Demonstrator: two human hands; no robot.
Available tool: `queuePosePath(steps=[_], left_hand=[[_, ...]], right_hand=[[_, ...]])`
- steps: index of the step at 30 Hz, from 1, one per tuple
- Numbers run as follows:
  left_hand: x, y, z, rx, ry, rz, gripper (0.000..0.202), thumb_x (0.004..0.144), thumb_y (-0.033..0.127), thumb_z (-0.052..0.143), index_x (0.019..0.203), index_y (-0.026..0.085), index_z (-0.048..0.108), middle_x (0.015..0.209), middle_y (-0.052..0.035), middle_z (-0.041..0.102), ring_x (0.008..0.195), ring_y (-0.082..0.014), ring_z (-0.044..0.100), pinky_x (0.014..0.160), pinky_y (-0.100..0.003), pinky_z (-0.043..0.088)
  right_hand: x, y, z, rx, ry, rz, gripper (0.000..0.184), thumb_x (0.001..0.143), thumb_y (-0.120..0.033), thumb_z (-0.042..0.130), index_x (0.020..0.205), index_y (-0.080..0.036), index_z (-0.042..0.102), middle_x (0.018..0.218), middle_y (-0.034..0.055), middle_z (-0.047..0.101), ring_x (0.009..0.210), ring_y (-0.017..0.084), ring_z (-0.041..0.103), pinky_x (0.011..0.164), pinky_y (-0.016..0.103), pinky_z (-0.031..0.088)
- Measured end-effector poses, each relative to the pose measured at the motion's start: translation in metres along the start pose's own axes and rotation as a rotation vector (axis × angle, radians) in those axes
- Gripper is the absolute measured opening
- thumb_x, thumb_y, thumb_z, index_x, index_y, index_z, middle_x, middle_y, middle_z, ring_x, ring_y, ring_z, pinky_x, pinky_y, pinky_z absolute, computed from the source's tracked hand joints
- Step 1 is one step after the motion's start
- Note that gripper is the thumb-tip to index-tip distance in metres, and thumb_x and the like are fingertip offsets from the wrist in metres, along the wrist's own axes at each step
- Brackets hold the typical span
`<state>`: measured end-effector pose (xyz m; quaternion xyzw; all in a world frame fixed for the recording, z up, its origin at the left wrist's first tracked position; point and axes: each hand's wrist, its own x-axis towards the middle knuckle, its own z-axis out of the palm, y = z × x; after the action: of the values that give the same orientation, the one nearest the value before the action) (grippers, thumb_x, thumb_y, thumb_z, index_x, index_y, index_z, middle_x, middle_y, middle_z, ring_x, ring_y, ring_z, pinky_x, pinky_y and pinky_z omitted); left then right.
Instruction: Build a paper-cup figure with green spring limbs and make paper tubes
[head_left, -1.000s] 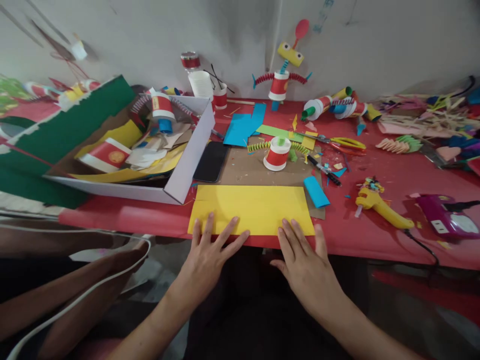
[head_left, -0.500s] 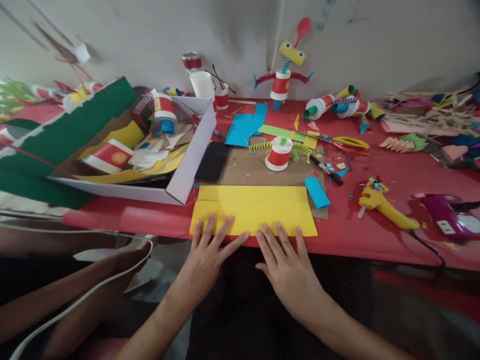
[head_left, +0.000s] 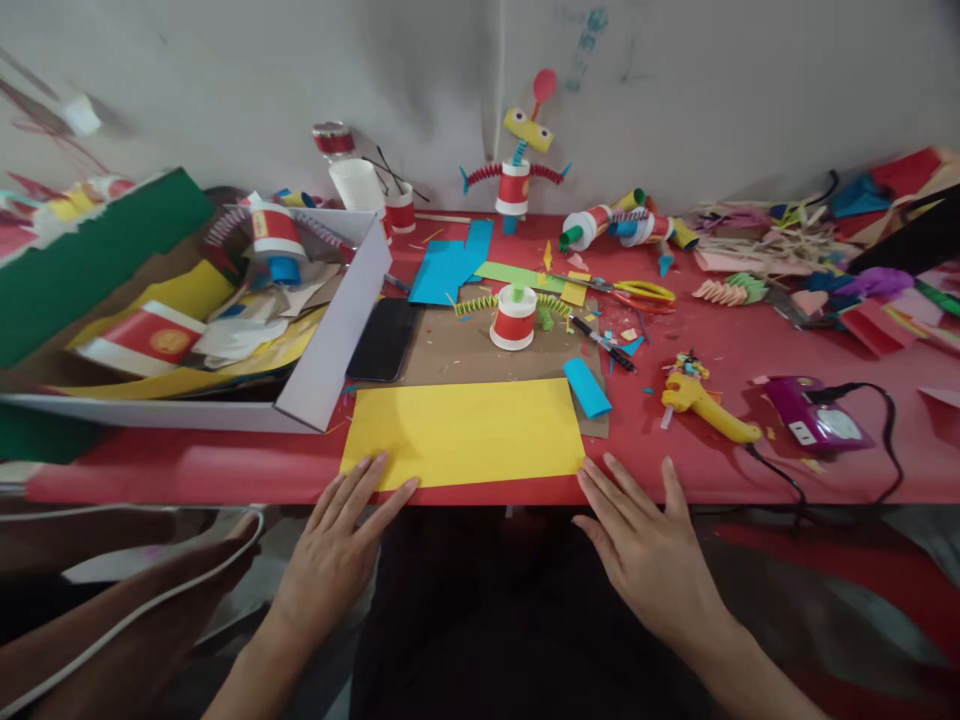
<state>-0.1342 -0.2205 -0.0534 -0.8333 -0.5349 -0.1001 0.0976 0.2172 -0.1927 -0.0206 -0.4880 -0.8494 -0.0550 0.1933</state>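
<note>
A sheet of yellow paper (head_left: 465, 430) lies flat along the front edge of the red table. My left hand (head_left: 341, 530) rests with fingers stretched on its lower left corner. At the lower right corner, the fingertips of my right hand (head_left: 637, 530) touch or nearly touch the paper, fingers spread. Neither hand grips anything. Just behind the paper, a red and white paper cup (head_left: 513, 322) with pleated yellow-green arms stands on brown cardboard (head_left: 450, 350). A rolled blue paper tube (head_left: 587, 388) lies by the sheet's right edge.
On the left is a box (head_left: 322, 330) of paper scraps, with a black phone (head_left: 383, 340) beside it. Scissors (head_left: 637, 292), a marker (head_left: 604, 345), a yellow glue gun (head_left: 705, 408) and a purple power socket (head_left: 817, 412) lie right. A finished cup figure (head_left: 514, 188) stands at the wall.
My right hand has slid right to the paper's corner, and my left hand has shifted slightly toward its left corner. The fold line strip at the sheet's left no longer shows. The view has turned right.
</note>
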Motion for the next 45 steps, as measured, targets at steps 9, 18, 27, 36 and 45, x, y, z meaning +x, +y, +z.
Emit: queuePosePath(steps=[9,18,27,36,45], left_hand=[[0.030,0.050,-0.032,-0.167,0.208,-0.113,0.045,0.080,0.032,0.069,0.124,0.030,0.060,0.140,-0.0104,0.052,0.137,-0.0376,0.033,0.109,-0.059,0.025],[0.124,0.082,-0.027,-0.555,0.164,-0.126,0.044,0.088,0.020,0.056,0.131,0.025,0.051,0.129,-0.0101,0.059,0.117,-0.0234,0.055,0.098,-0.041,0.048],[0.162,0.098,0.000,-0.703,-0.032,-0.074,0.062,0.080,0.043,0.067,0.136,0.025,0.047,0.145,-0.0133,0.043,0.131,-0.0287,0.043,0.105,-0.048,0.041],[0.174,0.104,-0.004,-0.679,-0.080,-0.020,0.065,0.082,0.038,0.064,0.140,0.023,0.039,0.140,-0.0126,0.050,0.129,-0.0273,0.046,0.104,-0.047,0.041],[0.179,0.104,-0.001,-0.713,-0.152,-0.010,0.069,0.081,0.036,0.065,0.142,0.024,0.035,0.138,-0.0116,0.050,0.128,-0.0274,0.045,0.105,-0.048,0.039]], right_hand=[[0.055,0.035,0.024,-0.074,0.152,0.415,0.058,0.085,-0.050,0.056,0.127,-0.010,0.051,0.115,0.0162,0.066,0.104,0.034,0.056,0.086,0.045,0.042],[0.052,0.020,0.028,0.011,0.315,0.377,0.038,0.087,-0.037,0.058,0.118,-0.015,0.059,0.095,0.0107,0.071,0.089,0.027,0.058,0.080,0.039,0.039],[0.026,0.000,0.031,0.217,0.230,0.314,0.044,0.083,-0.034,0.063,0.122,-0.016,0.055,0.106,0.0113,0.067,0.096,0.027,0.055,0.086,0.044,0.040],[0.003,0.027,0.026,0.342,0.303,0.223,0.033,0.080,-0.013,0.061,0.113,-0.017,0.060,0.107,0.0102,0.067,0.102,0.025,0.057,0.090,0.044,0.049],[0.000,0.031,0.030,0.312,0.299,0.173,0.033,0.080,-0.012,0.062,0.112,-0.017,0.066,0.112,0.0105,0.068,0.105,0.025,0.057,0.091,0.044,0.051]])
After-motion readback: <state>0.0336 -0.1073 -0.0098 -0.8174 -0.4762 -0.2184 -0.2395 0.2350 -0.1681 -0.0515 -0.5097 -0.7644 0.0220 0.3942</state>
